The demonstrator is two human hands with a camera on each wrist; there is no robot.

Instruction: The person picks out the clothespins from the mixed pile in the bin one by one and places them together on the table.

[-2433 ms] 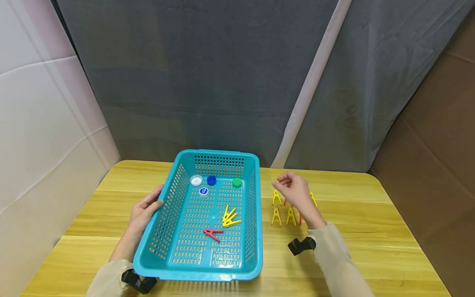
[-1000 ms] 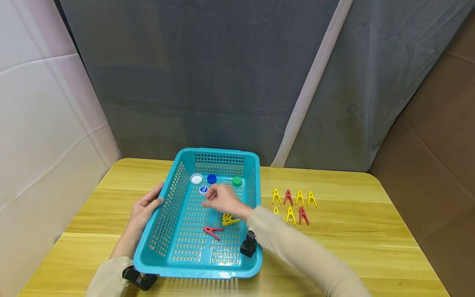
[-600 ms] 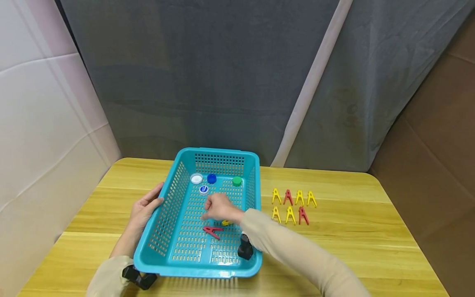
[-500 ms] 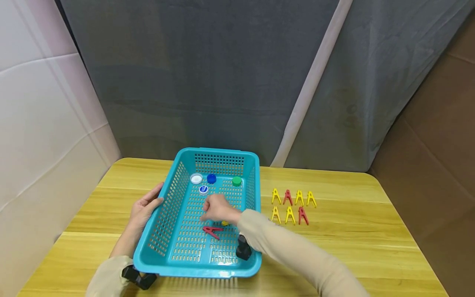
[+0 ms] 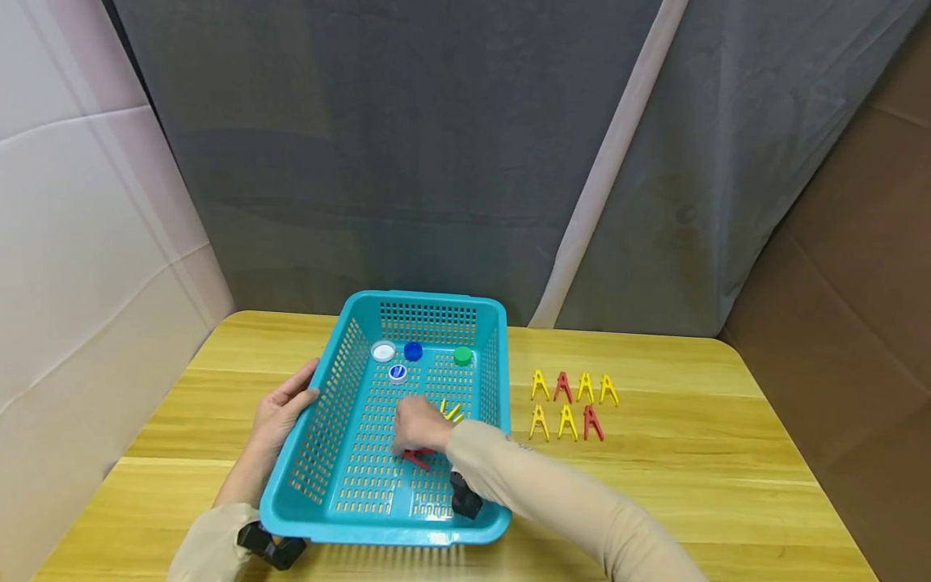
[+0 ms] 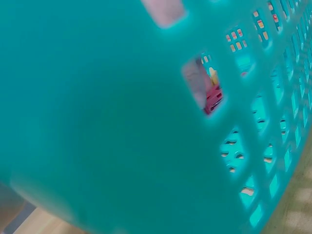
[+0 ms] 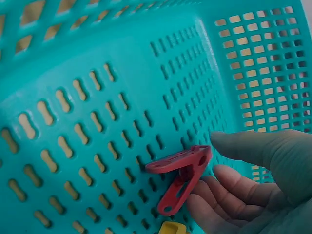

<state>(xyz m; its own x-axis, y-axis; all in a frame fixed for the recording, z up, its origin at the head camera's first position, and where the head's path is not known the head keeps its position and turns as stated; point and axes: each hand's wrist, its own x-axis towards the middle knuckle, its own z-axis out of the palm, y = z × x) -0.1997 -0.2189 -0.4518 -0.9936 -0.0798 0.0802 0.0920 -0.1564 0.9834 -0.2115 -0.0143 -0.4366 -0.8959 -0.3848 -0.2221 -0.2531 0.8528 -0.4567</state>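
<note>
Lying nearest red clip (image 7: 185, 160) were yellow clips (image 5: 451, 411); 4 caps (image 5: 413, 351) sat farther back in basket (image 5: 385, 536), 7 clips (image 5: 566, 414) outside. Left hand (image 5: 280, 414) gripped basket; right hand (image 5: 419, 424), half-spread, bordered red clip.

Grey cloth (image 5: 400, 162) hangs beyond the right hand (image 5: 420, 424), brown sheeting (image 5: 858, 242) to its right. Below lies a wood-grain table (image 5: 691, 485).

There's your red clothespin (image 7: 183, 161), legs splayed in a V, inside your slotted turquoise basket (image 5: 385, 534), joined end right by your right hand (image 5: 419, 424).
</note>
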